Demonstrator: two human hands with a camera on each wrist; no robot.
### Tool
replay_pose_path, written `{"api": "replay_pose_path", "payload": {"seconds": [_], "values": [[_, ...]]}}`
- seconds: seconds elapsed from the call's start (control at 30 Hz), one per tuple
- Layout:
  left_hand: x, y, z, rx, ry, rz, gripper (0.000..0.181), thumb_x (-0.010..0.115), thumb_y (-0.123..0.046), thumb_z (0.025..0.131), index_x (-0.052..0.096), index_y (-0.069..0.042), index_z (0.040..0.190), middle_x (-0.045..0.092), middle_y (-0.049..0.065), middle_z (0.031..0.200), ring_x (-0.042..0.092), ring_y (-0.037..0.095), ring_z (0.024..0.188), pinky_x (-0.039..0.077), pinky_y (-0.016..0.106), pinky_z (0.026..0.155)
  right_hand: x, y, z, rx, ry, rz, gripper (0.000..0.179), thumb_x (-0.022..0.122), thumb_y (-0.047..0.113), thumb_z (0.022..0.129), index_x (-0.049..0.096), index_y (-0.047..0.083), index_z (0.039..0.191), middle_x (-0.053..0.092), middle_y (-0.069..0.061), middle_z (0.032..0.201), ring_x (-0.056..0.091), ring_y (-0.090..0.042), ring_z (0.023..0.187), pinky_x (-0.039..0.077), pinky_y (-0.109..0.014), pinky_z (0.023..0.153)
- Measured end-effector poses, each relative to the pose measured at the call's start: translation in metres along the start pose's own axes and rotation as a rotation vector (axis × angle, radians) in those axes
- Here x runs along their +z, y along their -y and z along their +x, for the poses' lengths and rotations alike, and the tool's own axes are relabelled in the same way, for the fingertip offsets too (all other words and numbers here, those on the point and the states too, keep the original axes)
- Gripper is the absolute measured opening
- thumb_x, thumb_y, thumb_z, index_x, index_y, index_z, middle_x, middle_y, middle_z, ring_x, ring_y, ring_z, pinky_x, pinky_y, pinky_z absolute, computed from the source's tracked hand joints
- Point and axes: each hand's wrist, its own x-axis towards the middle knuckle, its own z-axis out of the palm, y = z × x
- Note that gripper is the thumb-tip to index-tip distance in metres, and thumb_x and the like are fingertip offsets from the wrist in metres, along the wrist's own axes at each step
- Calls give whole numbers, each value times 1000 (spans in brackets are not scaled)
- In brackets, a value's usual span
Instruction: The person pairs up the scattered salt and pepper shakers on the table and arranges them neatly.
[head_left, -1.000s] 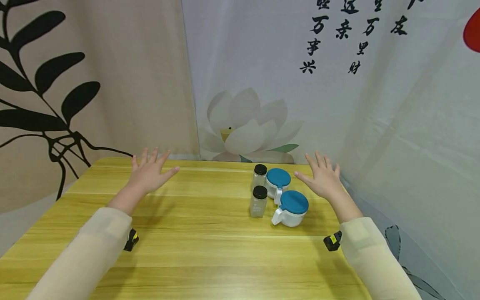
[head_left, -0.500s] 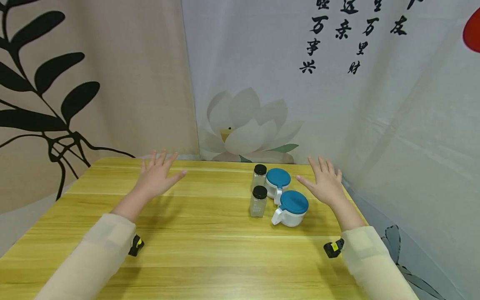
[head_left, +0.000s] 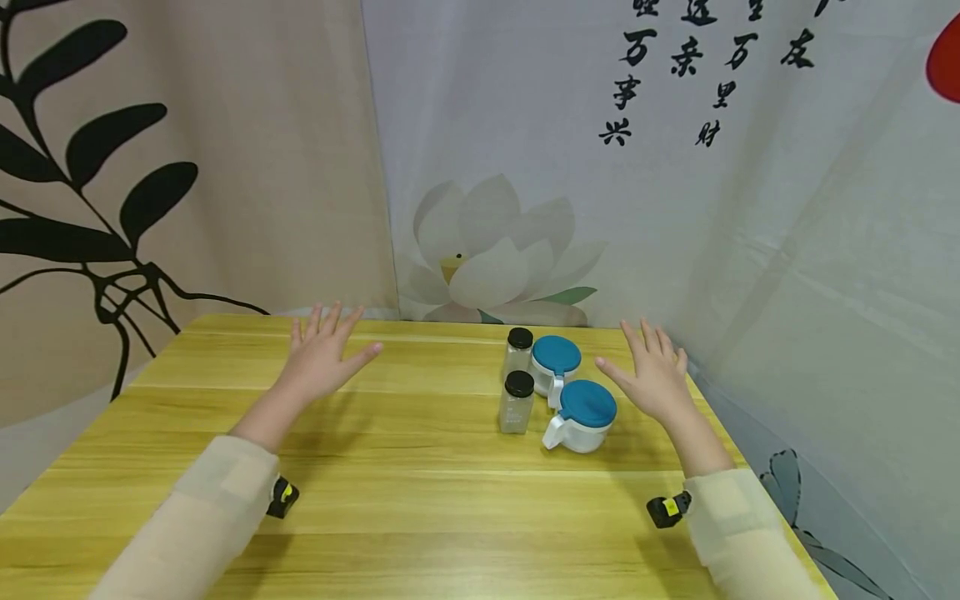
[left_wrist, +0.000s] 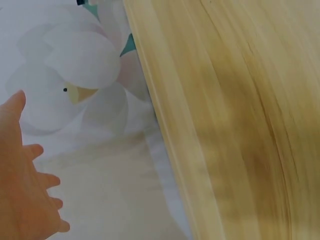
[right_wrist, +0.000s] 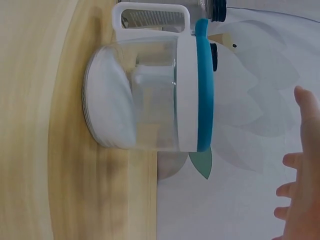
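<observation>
My left hand (head_left: 318, 362) hovers over the left half of the table with fingers spread, holding nothing. On the other side, my right hand (head_left: 654, 379) is held in the air with its fingers apart, just right of two seasoning jars with blue lids. The front blue-lidded jar (head_left: 587, 417) has a white handle pointing toward the lower left; in the right wrist view its clear wall shows white contents. Behind it stands the second blue-lidded jar (head_left: 556, 363). Two glass shaker bottles with black caps, a front bottle (head_left: 516, 404) and a rear bottle (head_left: 518, 350), stand upright to their left.
The wooden table (head_left: 420, 517) carries the jars and bottles right of its middle. A printed cloth backdrop (head_left: 510, 108) with a lotus and black characters hangs at the table's far edge. A black wrist camera (head_left: 283, 497) sits at the left cuff, another camera (head_left: 667, 509) at the right.
My left hand has drifted right and a little nearer to me. The right hand has shifted slightly right and downward in the view. The jars and bottles have stayed in place.
</observation>
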Motion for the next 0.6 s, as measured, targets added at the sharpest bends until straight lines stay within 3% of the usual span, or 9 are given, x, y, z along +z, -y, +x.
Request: {"api": "replay_pose_path", "payload": {"seconds": [0.6], "values": [[21,-16,-1,11,-16,-124,82,44,-60,94,19,-9,153,1,21,156,-11,43,140,-15,61,104,10,2,-19,38,-45,126,87,48,62,92,16,11,154,8,-25,155,4,-48,139,2,-72,100]]}}
